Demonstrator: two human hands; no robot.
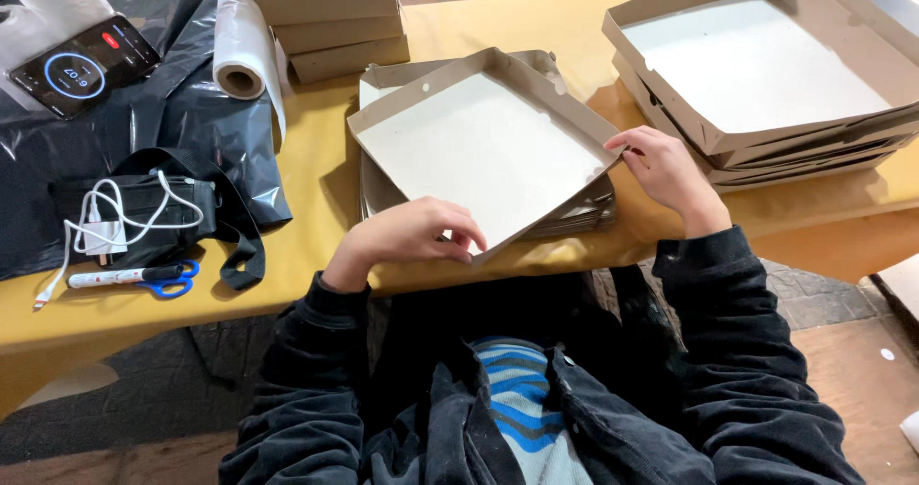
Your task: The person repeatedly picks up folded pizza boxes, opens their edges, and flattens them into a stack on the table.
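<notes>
Left hand point(412, 236) is pinching the near corner of the shallow square grey-white cardboard tray point(483, 145); right hand point(665, 174) is gripping its right corner, fingers curled over the rim. The tray is lying tilted, directly ahead between both hands, atop a flat cardboard stack point(574, 219) on the yellow bench point(316, 169). Finished trays point(756, 64) are sitting far right.

Both hands (left hand point(414, 236), right hand point(667, 174)) grip a shallow cardboard box tray point(479, 145) on the yellow table point(316, 174).
</notes>
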